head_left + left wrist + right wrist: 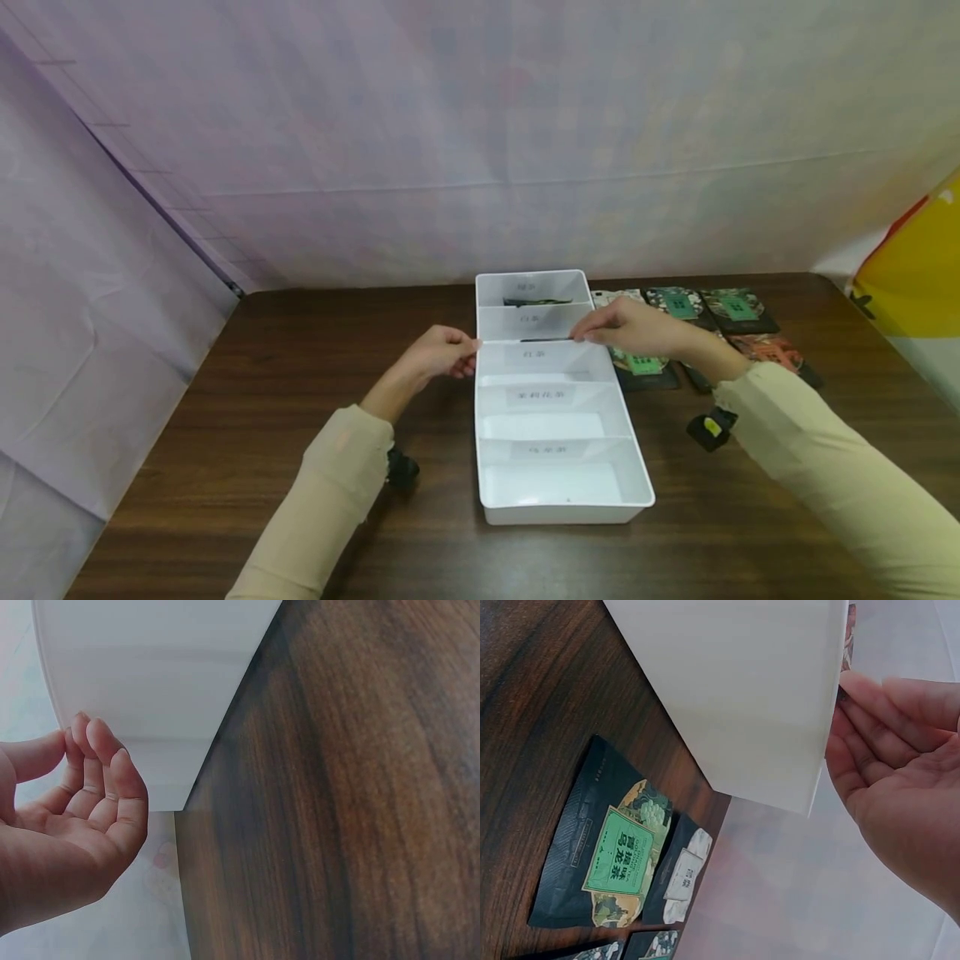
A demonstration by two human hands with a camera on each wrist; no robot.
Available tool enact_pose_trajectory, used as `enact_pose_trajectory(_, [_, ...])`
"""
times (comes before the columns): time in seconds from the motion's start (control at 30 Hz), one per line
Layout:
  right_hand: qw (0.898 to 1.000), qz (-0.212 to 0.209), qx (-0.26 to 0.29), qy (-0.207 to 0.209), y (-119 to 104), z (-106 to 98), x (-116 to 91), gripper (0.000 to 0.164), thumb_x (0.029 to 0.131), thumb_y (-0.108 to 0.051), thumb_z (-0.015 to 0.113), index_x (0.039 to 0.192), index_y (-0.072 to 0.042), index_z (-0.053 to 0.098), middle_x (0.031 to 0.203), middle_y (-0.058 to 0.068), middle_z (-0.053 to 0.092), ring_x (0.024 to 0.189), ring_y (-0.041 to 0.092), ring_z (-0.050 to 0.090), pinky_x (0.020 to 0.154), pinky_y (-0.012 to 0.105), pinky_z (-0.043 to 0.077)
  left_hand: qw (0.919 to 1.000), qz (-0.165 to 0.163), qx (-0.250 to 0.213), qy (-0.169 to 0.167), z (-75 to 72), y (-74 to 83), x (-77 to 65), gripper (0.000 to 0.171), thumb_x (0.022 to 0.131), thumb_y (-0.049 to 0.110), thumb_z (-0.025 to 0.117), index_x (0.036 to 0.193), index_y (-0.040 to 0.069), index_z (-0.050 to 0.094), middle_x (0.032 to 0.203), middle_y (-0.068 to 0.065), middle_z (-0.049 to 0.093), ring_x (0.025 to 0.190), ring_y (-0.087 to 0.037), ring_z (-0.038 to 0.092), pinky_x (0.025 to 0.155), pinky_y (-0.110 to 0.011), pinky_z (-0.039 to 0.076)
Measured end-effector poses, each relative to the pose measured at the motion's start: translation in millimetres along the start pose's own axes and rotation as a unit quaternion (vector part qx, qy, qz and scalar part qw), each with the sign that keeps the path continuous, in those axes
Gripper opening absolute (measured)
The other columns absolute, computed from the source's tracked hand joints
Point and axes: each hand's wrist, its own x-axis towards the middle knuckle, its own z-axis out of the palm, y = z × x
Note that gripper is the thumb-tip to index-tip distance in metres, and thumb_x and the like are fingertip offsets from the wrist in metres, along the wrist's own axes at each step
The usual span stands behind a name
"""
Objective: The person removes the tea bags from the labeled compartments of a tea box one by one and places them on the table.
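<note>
A long white divided box (630, 479) stands on the table between my hands. On its left side, my left hand (438, 352) pinches the rim between thumb and fingertips; the left wrist view shows those fingers curled at the box edge. My right hand (633, 325) reaches over the right rim and grips a thin pouch (546, 339), of which only a dark top edge shows near a divider. From the right wrist, a reddish patterned part of the pouch (850, 634) sticks up above the rim. Another dark-green pouch (536, 302) stands in the rearmost compartment.
Several black tea pouches lie right of the box, among them one with a green label (619, 851) and one with a white label (682, 876). The box's compartments carry paper labels (546, 394). A pale curtain (375, 217) hangs behind the wooden table (300, 467).
</note>
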Motion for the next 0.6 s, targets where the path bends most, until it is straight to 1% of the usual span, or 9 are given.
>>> enact_pose_trajectory(0.2, [1.0, 0.006, -0.005, 0.029, -4, -4, -1, 0.019, 0.089, 0.001, 0.053, 0.102, 0.0, 0.068, 0.107, 0.014, 0.063, 0.1, 0.028, 0.057, 0.08, 0.042, 0.047, 1.0, -0.001, -0.003, 0.001, 0.1, 1.5, -1.6, 0.023, 0.095, 0.011, 0.049, 0.093, -0.01, 0.059, 0.07, -0.007, 0.056, 0.059, -0.012, 0.054, 0.067, -0.032, 0.05])
enact_pose_trajectory(0.4, [0.999, 0.002, 0.001, 0.041, -11, -14, -6, 0.019, 0.091, 0.0, 0.052, 0.104, 0.002, 0.066, 0.107, 0.016, 0.063, 0.094, 0.026, 0.058, 0.072, 0.037, 0.045, 1.0, 0.0, -0.002, 0.002, -0.2, 1.5, -2.3, 0.023, 0.095, 0.011, 0.05, 0.093, -0.01, 0.059, 0.071, -0.008, 0.056, 0.059, -0.013, 0.054, 0.065, -0.031, 0.051])
enact_pose_trajectory(0.5, [0.999, 0.011, -0.001, 0.049, -17, -19, -9, 0.02, 0.092, -0.002, 0.051, 0.105, 0.001, 0.066, 0.111, 0.017, 0.061, 0.096, 0.028, 0.057, 0.075, 0.04, 0.047, 1.0, 0.001, -0.003, 0.001, -0.4, 0.9, -2.0, 0.022, 0.095, 0.01, 0.05, 0.092, -0.01, 0.059, 0.07, -0.008, 0.056, 0.059, -0.012, 0.054, 0.063, -0.029, 0.05])
enact_pose_trajectory(0.57, [0.998, 0.016, 0.001, 0.055, -20, -23, -11, 0.021, 0.093, -0.003, 0.05, 0.106, 0.001, 0.065, 0.113, 0.018, 0.06, 0.103, 0.029, 0.056, 0.08, 0.044, 0.047, 1.0, 0.0, -0.006, 0.002, -0.3, 0.9, -2.1, 0.022, 0.095, 0.011, 0.05, 0.092, -0.01, 0.059, 0.07, -0.008, 0.056, 0.059, -0.012, 0.054, 0.062, -0.028, 0.05])
enact_pose_trajectory(0.6, [0.998, 0.021, 0.006, 0.057, -22, -26, -12, 0.021, 0.093, -0.003, 0.049, 0.107, 0.002, 0.065, 0.115, 0.018, 0.059, 0.104, 0.03, 0.055, 0.081, 0.045, 0.046, 1.0, 0.0, -0.006, 0.002, -0.4, 0.6, -1.9, 0.022, 0.094, 0.01, 0.05, 0.092, -0.01, 0.059, 0.07, -0.008, 0.056, 0.059, -0.013, 0.054, 0.062, -0.028, 0.05])
